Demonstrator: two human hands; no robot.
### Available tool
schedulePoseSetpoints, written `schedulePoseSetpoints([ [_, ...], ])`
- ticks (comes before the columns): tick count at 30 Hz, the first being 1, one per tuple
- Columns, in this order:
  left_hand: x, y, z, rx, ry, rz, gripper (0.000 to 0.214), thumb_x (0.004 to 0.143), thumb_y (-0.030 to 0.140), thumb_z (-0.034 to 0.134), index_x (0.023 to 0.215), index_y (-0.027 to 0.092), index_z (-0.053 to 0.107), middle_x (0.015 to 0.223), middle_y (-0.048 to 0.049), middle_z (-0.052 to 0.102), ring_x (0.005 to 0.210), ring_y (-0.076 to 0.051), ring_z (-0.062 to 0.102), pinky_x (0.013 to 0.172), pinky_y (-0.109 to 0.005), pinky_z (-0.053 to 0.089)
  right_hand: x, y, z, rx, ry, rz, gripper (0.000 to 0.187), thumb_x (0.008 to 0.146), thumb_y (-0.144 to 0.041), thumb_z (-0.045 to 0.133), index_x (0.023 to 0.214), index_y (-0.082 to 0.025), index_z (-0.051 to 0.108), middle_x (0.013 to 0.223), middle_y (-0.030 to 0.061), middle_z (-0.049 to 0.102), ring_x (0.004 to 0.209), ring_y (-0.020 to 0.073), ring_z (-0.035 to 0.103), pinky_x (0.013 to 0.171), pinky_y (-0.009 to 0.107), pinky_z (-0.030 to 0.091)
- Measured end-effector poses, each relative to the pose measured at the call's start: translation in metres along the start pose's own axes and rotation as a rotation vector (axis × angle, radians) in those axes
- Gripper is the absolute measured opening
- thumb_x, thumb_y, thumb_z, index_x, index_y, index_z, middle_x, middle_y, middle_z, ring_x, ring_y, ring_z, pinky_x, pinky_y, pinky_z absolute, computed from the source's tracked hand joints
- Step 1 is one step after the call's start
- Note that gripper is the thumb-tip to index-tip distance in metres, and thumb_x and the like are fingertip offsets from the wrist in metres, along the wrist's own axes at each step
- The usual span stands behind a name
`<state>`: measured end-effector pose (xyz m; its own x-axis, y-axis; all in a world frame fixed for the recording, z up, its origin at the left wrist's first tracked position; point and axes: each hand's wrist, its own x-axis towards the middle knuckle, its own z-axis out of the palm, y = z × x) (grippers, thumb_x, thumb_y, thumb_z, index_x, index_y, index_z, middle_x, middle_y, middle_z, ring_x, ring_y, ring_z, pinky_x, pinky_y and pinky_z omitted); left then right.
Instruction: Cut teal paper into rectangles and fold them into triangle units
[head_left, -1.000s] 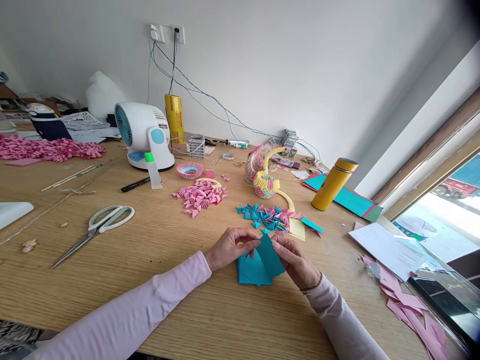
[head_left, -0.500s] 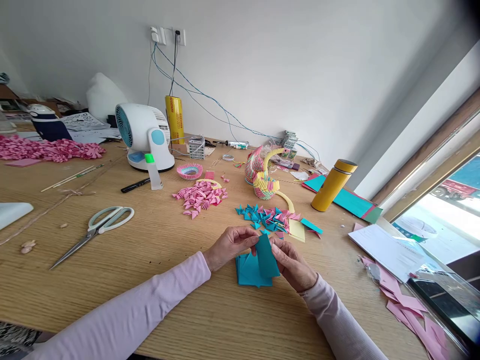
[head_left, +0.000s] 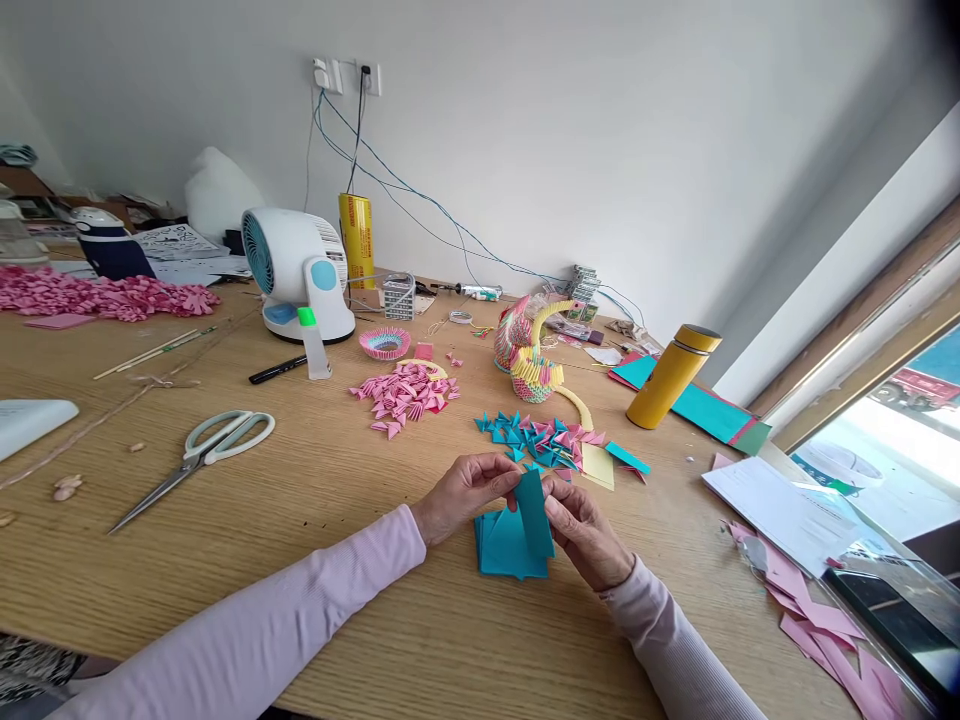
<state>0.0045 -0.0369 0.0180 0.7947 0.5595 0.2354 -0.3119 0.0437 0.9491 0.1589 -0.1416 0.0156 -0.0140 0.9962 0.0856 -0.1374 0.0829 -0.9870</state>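
Note:
A folded strip of teal paper [head_left: 534, 515] stands between my two hands, held upright and slightly tilted. My left hand [head_left: 474, 492] pinches its upper left edge between thumb and fingers. On the other side, my right hand [head_left: 589, 530] grips the upper right edge, the thumb toward me. Just below the strip lies a stack of teal paper [head_left: 510, 555] on the table. Beyond my hands is a pile of small folded teal and pink triangles [head_left: 536, 438]. A yellow paper sheet [head_left: 598, 465] lies beside that pile.
Scissors [head_left: 195, 460] lie at left. Behind are a pink paper pile [head_left: 405, 395], a woven paper bowl [head_left: 385, 343], a glue bottle [head_left: 315, 345], a fan [head_left: 300, 275] and paper swans [head_left: 532, 360]. A yellow flask [head_left: 673, 378], pink strips [head_left: 810, 610] and a phone [head_left: 892, 625] are at right.
The teal strip has turned a little and looks narrower from my side. Both hands keep their grip on it. The whole view has shifted slightly.

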Motion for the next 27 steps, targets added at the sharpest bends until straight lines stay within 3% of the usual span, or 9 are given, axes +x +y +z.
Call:
schedulePoseSetpoints([
  [13, 0.0005, -0.0021, -0.0006, -0.065, 0.041, -0.041, 0.029, 0.077, 0.041, 0.068, 0.079, 0.012, 0.065, 0.072, -0.0004, 0.059, 0.065, -0.010, 0.053, 0.065, -0.023, 0.043, 0.0002, 0.0002, 0.0003, 0.005, 0.018, 0.030, 0.029, 0.081, -0.046, 0.064, 0.079, -0.018, 0.062, 0.062, -0.0011, 0.059, 0.047, 0.0088, 0.047, 0.045, 0.021, 0.038],
  [17, 0.0009, -0.0016, -0.0016, -0.090, 0.089, -0.044, 0.029, 0.074, 0.036, 0.072, 0.090, 0.013, 0.063, 0.073, 0.0008, 0.059, 0.064, -0.009, 0.053, 0.063, -0.022, 0.043, 0.0043, 0.0014, 0.0000, -0.020, 0.141, -0.032, 0.029, 0.080, -0.044, 0.066, 0.074, -0.016, 0.062, 0.046, -0.0057, 0.049, 0.039, 0.0062, 0.039, 0.040, 0.019, 0.029],
  [21, -0.0013, 0.0023, -0.0009, -0.082, 0.159, -0.165, 0.050, 0.066, 0.031, 0.079, 0.108, 0.017, 0.055, 0.082, -0.0013, 0.064, 0.069, -0.012, 0.058, 0.060, -0.022, 0.045, 0.0082, 0.0030, -0.0033, 0.016, 0.317, -0.072, 0.029, 0.075, -0.043, 0.072, 0.077, -0.016, 0.061, 0.044, -0.0080, 0.045, 0.036, 0.0052, 0.038, 0.037, 0.019, 0.024],
  [23, -0.0020, 0.0043, 0.0000, -0.053, 0.154, -0.202, 0.049, 0.065, 0.031, 0.079, 0.106, 0.016, 0.056, 0.087, -0.0042, 0.066, 0.073, -0.014, 0.061, 0.061, -0.023, 0.046, 0.0088, 0.0040, -0.0044, 0.021, 0.358, -0.068, 0.030, 0.073, -0.043, 0.073, 0.078, -0.016, 0.061, 0.045, -0.0076, 0.047, 0.036, 0.0059, 0.041, 0.037, 0.019, 0.026],
  [27, 0.0002, 0.0053, 0.0008, 0.002, 0.186, -0.159, 0.037, 0.064, 0.030, 0.080, 0.089, 0.011, 0.061, 0.086, -0.0066, 0.066, 0.079, -0.016, 0.062, 0.070, -0.027, 0.048, 0.0087, 0.0055, -0.0027, 0.011, 0.320, -0.036, 0.029, 0.074, -0.043, 0.073, 0.076, -0.017, 0.060, 0.046, -0.0062, 0.051, 0.037, 0.0068, 0.045, 0.038, 0.019, 0.030],
])
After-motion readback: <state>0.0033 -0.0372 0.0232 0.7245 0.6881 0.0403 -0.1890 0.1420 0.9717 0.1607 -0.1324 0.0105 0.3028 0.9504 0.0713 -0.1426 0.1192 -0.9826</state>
